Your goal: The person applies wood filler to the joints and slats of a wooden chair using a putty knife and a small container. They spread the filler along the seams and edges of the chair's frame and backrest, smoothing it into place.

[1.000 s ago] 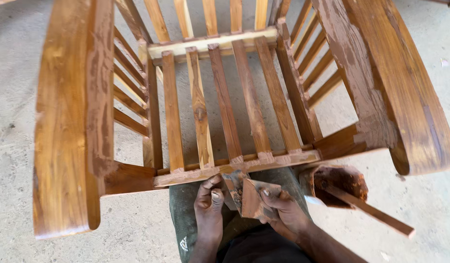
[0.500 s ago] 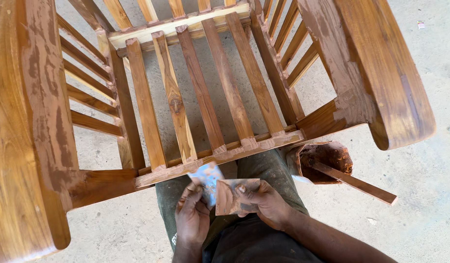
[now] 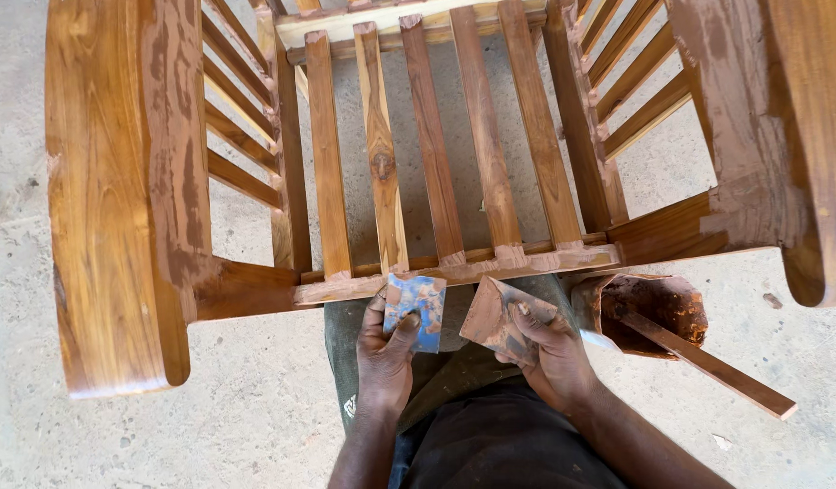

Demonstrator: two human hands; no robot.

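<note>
Filler, a brown paste, is smeared along the chair's front rail (image 3: 454, 272) and up both armrests. The left hand (image 3: 382, 358) pinches a small blue scraper card (image 3: 416, 311), thumb across its face and fingers behind, so its grip is closed on the card, whose top edge sits just under the rail at about 12 o'clock from the hand. The right hand (image 3: 549, 353) grips a paste-caked flat board (image 3: 498, 317), fingers folded over its top. The two tools are near each other but apart. At 3 o'clock from the right hand stands a tub (image 3: 649, 312) of the paste on the concrete floor (image 3: 255, 426), with a wooden stick (image 3: 708, 362) leaning out of it toward 4 o'clock.

Judging from the patchy rail joints, good work here means loading only a thin bead on the card's edge, pressing it firmly into the gaps where each slat (image 3: 380, 149) meets the rail, then drawing the card flat along the grain so little is left to sand.
</note>
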